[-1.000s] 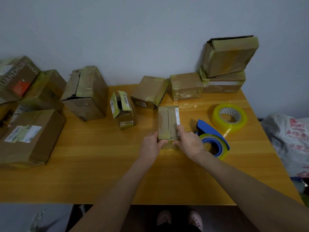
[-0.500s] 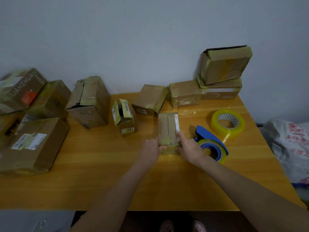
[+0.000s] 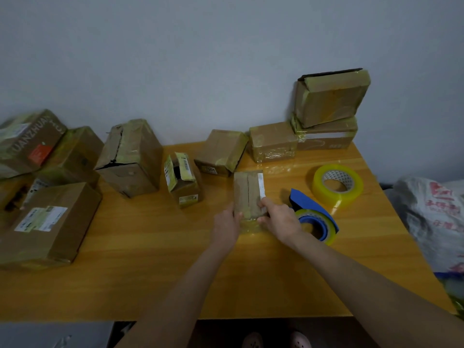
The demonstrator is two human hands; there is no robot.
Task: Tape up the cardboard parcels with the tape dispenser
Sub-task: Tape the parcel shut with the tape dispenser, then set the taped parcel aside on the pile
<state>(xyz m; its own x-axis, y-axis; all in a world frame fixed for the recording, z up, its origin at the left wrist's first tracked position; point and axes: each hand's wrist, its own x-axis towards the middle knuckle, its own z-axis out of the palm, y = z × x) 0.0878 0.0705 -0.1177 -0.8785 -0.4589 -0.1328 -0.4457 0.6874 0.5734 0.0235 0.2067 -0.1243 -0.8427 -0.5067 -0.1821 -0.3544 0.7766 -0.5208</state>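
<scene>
1. L hand (image 3: 226,223): fingers curled on near-left corner of small box (image 3: 247,190), holding it.
2. R hand (image 3: 280,219): pinches near-right corner, forefinger on top.
3. Small box: mid-table (image 3: 150,259).
4. Tape dispenser (image 3: 312,217): just beside R hand; spare roll (image 3: 337,184) behind.

Table (image 3: 150,272) orange-yellow, straight wood grain. Wall (image 3: 200,59) plain pale grey. Parcels (image 3: 272,141) all brown cardboard, tape (image 3: 336,80) on them dull yellow-green. Centre parcel (image 3: 244,192) brown, white strip (image 3: 261,188) down its right edge. Dispenser (image 3: 303,200) blue, its roll (image 3: 326,231) yellow-tinted clear. Spare roll (image 3: 351,194) same yellow, white core (image 3: 337,176) with dark print. Far-left box (image 3: 15,156): white lettering (image 3: 30,133), red-orange label (image 3: 37,153). Near-left box (image 3: 70,222): white-and-green label (image 3: 41,218). Open box (image 3: 187,189): white barcode label (image 3: 186,165). Bag (image 3: 434,222) white-grey, red print. Slippers (image 3: 300,340) pink.
</scene>
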